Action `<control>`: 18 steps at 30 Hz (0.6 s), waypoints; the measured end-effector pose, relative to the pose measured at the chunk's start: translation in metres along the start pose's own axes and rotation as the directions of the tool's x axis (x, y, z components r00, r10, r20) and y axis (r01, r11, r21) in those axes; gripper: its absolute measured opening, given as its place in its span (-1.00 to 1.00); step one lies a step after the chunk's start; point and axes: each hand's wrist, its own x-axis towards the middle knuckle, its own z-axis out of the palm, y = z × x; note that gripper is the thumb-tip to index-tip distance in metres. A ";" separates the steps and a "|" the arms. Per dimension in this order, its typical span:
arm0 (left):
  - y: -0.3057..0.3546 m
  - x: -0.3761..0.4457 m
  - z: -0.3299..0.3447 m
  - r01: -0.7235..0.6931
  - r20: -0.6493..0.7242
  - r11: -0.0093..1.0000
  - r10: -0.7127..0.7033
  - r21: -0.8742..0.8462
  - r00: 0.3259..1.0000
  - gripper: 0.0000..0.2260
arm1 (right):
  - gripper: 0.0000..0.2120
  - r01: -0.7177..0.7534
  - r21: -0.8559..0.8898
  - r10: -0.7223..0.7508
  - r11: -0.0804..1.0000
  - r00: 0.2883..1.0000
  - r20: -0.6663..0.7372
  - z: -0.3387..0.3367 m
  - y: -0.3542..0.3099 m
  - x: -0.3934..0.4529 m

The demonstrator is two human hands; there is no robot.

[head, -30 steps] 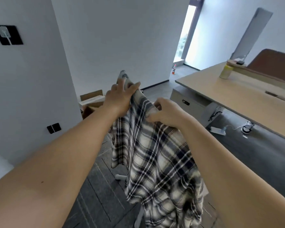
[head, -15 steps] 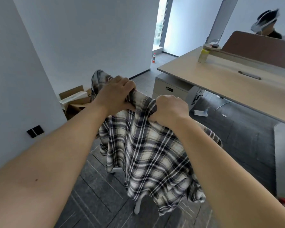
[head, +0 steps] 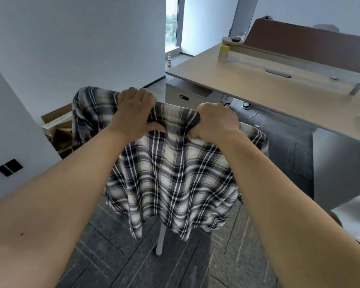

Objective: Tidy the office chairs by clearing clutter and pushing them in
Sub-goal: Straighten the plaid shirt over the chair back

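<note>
At the far left, cardboard boxes (head: 57,129) sit on the floor against the wall, half hidden behind the plaid shirt (head: 170,173). The shirt drapes over an office chair, covering its back and seat completely; only a white base leg (head: 160,240) shows beneath the hem. The left hand (head: 136,116) is curled tight over the shirt's top edge, fingers folded over the far side and out of sight. The right hand (head: 216,120) is clenched in a fist around bunched cloth just beside it. Whether either hand also grips the chair back under the cloth cannot be told. To the right stands the wooden bench (head: 268,88), its right end cut off, a yellowish container (head: 223,53) near its far edge.
</note>
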 end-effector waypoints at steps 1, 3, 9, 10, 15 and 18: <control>0.005 0.000 0.000 -0.009 -0.001 1.000 0.009 0.003 1.000 -0.41 | -0.62 -0.002 -0.003 0.002 1.000 1.000 -0.002 -0.001 0.004 -0.003; 0.015 0.001 0.000 -0.039 -0.001 0.999 0.039 0.006 0.999 -0.42 | -0.72 -0.006 0.000 0.006 1.000 1.000 -0.006 -0.004 0.013 -0.011; 0.054 0.000 0.003 -0.132 0.002 0.991 0.132 -0.012 0.991 -0.38 | -0.71 -0.068 0.013 0.068 0.998 0.997 -0.021 -0.013 0.045 -0.043; 0.062 0.001 0.004 -0.152 -0.005 0.988 0.152 -0.020 0.988 -0.37 | -0.70 -0.082 0.015 0.083 0.996 0.996 -0.024 -0.014 0.051 -0.049; 0.105 0.006 0.014 -0.201 0.012 0.977 0.202 -0.068 0.979 -0.39 | -0.63 -0.178 -0.008 0.178 0.984 0.983 -0.034 -0.020 0.084 -0.079; 0.135 0.014 0.021 -0.212 0.063 0.973 0.219 -0.096 0.974 -0.39 | -0.70 -0.245 -0.041 0.241 0.969 0.966 -0.093 -0.022 0.106 -0.092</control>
